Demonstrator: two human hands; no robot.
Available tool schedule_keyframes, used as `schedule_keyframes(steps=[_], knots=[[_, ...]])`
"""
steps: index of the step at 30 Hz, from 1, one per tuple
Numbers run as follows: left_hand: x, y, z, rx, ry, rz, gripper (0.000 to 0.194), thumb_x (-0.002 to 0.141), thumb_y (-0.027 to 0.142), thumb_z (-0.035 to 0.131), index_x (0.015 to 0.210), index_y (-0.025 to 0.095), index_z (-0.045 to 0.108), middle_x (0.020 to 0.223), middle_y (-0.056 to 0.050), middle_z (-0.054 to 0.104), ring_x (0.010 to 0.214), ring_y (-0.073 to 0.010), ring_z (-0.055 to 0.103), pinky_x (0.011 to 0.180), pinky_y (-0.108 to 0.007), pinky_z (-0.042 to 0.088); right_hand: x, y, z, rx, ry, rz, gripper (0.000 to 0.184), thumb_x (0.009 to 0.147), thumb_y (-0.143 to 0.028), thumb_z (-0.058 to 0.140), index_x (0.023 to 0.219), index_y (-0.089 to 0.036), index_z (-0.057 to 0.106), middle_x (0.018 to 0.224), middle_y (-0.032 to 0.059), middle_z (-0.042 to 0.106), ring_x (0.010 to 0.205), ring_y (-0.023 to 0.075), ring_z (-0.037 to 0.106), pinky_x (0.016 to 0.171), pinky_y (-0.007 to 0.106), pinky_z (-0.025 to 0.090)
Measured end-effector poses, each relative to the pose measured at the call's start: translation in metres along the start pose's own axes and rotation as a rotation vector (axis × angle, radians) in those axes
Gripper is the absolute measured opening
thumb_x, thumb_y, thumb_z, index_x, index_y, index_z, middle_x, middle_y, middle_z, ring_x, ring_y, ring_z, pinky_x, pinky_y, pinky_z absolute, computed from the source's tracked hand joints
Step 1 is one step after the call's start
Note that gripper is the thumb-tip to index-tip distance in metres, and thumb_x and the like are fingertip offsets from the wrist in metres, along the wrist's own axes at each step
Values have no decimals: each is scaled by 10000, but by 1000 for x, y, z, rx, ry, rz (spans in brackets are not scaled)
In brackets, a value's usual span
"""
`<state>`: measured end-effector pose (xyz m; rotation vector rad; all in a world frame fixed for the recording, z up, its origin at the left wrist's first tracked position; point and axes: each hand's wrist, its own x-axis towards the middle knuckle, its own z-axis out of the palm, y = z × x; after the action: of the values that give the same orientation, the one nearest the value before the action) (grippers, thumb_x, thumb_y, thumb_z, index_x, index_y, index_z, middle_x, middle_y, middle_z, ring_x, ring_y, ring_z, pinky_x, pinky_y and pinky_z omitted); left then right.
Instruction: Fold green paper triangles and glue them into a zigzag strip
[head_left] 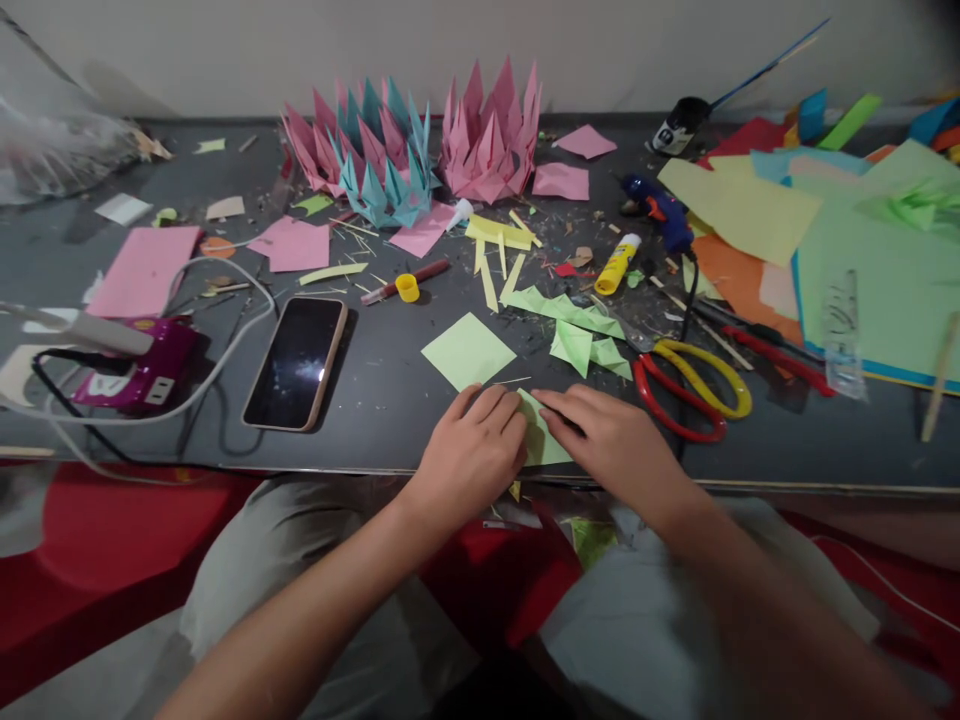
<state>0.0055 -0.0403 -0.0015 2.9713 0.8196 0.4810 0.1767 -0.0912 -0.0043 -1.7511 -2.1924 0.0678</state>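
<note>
My left hand (480, 440) has its fingers curled and pressed on the left side of a light green paper sheet (541, 440) at the table's front edge. From the other side my right hand (604, 435) grips the same sheet near its top, its fingers bent together. Part of the sheet lies hidden under both hands. Just beyond my left hand lies a flat light green paper square (469, 352). Folded green paper pieces (574, 345) rest beyond my right hand, and scissors (690, 390) with red and yellow handles lie to their right.
A phone (296, 362) and a purple power adapter (142, 370) with cables sit on the left. Pink and blue folded-paper crowns (491, 140) stand at the back. A glue stick (618, 264), a blue glue gun (658, 212) and stacked coloured paper (877, 270) occupy the right.
</note>
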Motion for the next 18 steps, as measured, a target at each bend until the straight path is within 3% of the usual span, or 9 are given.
schedule_keyframes(steps=[4, 8, 11, 15, 17, 18], knots=[[-1, 3, -1, -41, 2, -49, 177, 831, 156, 456, 934, 117, 594, 976, -82, 668, 1019, -218, 567, 956, -398, 386, 9, -7, 4, -122, -70, -55, 302, 890, -215, 420, 1123, -194, 611, 697, 33, 617, 661, 157, 562, 567, 275, 358], [-9, 9, -10, -81, -2, -100, 208, 813, 183, 480, 966, 107, 597, 1039, -105, 671, 1051, -243, 569, 967, -445, 379, 13, -16, 1, -160, -48, 21, 288, 867, -250, 457, 1082, -212, 645, 692, 36, 630, 639, 158, 563, 571, 292, 349], [-16, 12, -24, -63, -54, -140, 225, 807, 205, 492, 954, 85, 613, 898, -119, 702, 965, -250, 609, 952, -468, 394, 14, -18, 1, -140, -50, 69, 291, 847, -251, 483, 1087, -234, 646, 696, 26, 642, 642, 158, 571, 575, 297, 344], [-21, 1, -42, -96, -163, -129, 127, 795, 224, 539, 796, 139, 633, 712, -59, 686, 746, -210, 639, 954, -505, 389, 14, -16, 3, -122, -45, 64, 292, 854, -240, 473, 1091, -240, 645, 699, 21, 637, 669, 161, 576, 597, 301, 345], [-19, -10, -45, -137, -190, -89, 97, 786, 246, 572, 766, 165, 621, 730, -39, 670, 732, -201, 629, 888, -470, 451, 15, -14, 5, -123, -39, 39, 295, 863, -237, 464, 1102, -232, 637, 686, 23, 622, 658, 159, 568, 602, 300, 348], [-17, -15, -45, -158, -192, -59, 122, 768, 262, 600, 840, 166, 619, 832, -54, 673, 806, -216, 625, 847, -442, 480, 15, -12, 6, -117, -40, 22, 296, 867, -233, 460, 1108, -226, 633, 683, 24, 613, 655, 158, 564, 605, 298, 353]])
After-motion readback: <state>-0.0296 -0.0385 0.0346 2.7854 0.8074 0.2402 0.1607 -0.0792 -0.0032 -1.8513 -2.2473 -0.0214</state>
